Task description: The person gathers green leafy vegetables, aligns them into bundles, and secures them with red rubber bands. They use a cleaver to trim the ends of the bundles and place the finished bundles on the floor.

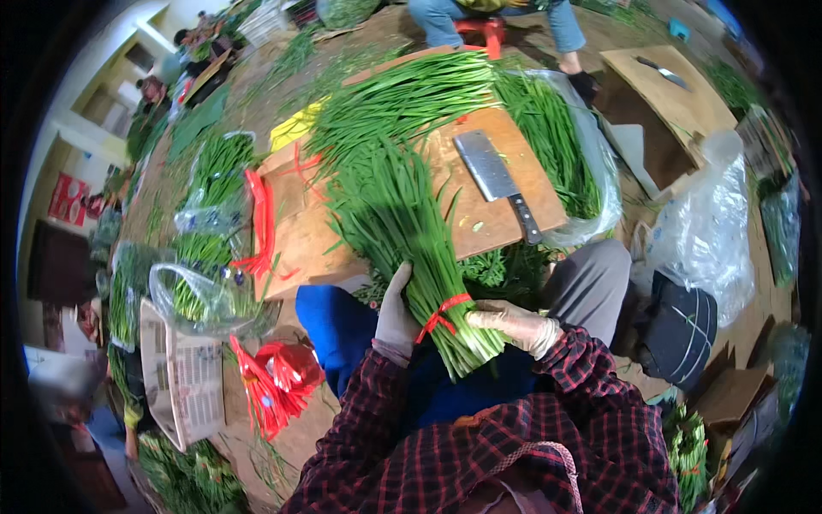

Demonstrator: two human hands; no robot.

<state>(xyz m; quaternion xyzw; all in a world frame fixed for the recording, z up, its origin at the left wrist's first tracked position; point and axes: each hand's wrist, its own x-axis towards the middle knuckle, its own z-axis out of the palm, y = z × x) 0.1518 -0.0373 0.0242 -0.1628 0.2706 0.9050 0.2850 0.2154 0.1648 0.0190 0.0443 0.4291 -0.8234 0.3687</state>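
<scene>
A thick bundle of garlic chives (411,238) lies tilted over my lap, its leafy end resting on the boards and its pale cut ends towards me. Around its lower stems runs a tied red plastic strip (444,317). My left hand (397,315), in a whitish glove, supports the bundle from the left side. On the other side my right hand (514,323), gloved too, grips the stems just below the strip. A cleaver (491,170) with a dark handle lies on the wooden cutting board (533,167). More loose chives (417,87) are heaped across the board's far part.
Red strips (260,218) hang over the board's left edge; others lie by a red bag (289,366). A plastic crate (183,372) and bagged chives (215,257) stand left. Chives in clear plastic (546,141) lie right. Opposite, a person (437,19) sits on a red stool (489,35).
</scene>
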